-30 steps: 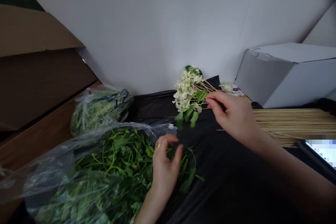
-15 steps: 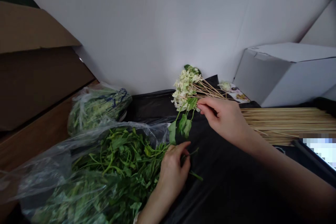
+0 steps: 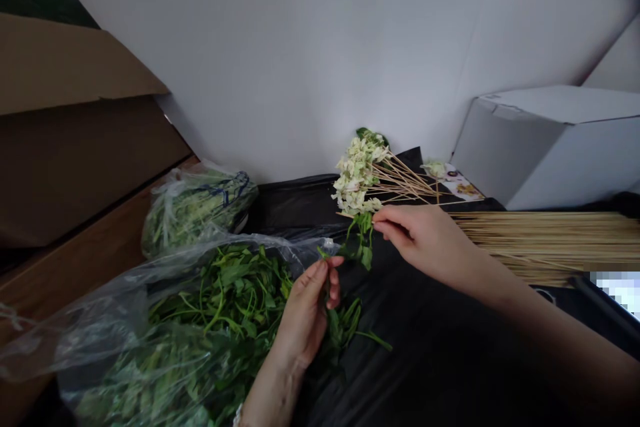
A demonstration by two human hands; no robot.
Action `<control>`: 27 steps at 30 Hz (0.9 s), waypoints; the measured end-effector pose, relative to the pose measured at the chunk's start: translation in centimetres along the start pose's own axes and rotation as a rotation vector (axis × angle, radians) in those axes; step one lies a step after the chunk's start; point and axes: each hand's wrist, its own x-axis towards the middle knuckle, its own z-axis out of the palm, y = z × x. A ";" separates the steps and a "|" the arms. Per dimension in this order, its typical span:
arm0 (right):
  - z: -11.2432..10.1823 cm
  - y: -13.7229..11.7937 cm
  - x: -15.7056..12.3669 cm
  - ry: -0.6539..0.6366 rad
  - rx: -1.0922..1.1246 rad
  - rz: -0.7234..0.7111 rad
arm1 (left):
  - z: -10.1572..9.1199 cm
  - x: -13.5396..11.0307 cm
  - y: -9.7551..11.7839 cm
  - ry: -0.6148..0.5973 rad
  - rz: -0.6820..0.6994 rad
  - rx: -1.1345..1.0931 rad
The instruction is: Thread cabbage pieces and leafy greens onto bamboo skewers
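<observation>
Pinched in my right hand (image 3: 425, 233) is a thin bamboo skewer with leafy greens (image 3: 361, 240) bunched on it near its pointed end. Those leaves hang down over the black sheet. My left hand (image 3: 307, 310) sits just to the lower left, fingers closed on a green leafy stem (image 3: 324, 253), mostly hidden by the fingers. Beneath it, an opened clear plastic bag (image 3: 100, 320) holds a heap of loose greens (image 3: 235, 293). Behind both hands lie several finished-looking skewers of pale cabbage leaves (image 3: 357, 170), their sticks pointing right.
A bundle of bare bamboo skewers (image 3: 540, 233) lies at the right, beside a dark device with a blurred screen (image 3: 617, 293). A white box (image 3: 550, 147) stands behind them. At the left are a tied bag of greens (image 3: 200, 207) and a cardboard box (image 3: 75, 147).
My left hand has lifted off the heap, turned, and now pinches a stem. My right hand has shifted slightly down, and the skewer's tip now shows past the leaves.
</observation>
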 end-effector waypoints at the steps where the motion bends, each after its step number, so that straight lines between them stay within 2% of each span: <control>1: 0.0 -0.1 0.0 -0.045 0.021 -0.003 | 0.0 0.0 0.0 0.004 0.019 0.029; 5: 0.1 -0.6 -0.2 -0.194 0.104 -0.032 | 0.1 -0.2 -0.1 0.032 0.075 0.153; 9: 0.3 -1.0 -0.4 -0.264 0.105 -0.058 | 0.2 -0.3 0.0 0.061 0.090 0.214; 18: 0.5 -0.9 -0.4 -0.254 0.094 -0.093 | 0.0 0.1 0.0 0.204 0.141 0.125; 27: 0.6 -1.0 -0.5 -0.251 0.121 -0.099 | 0.2 0.0 0.1 0.263 0.202 0.118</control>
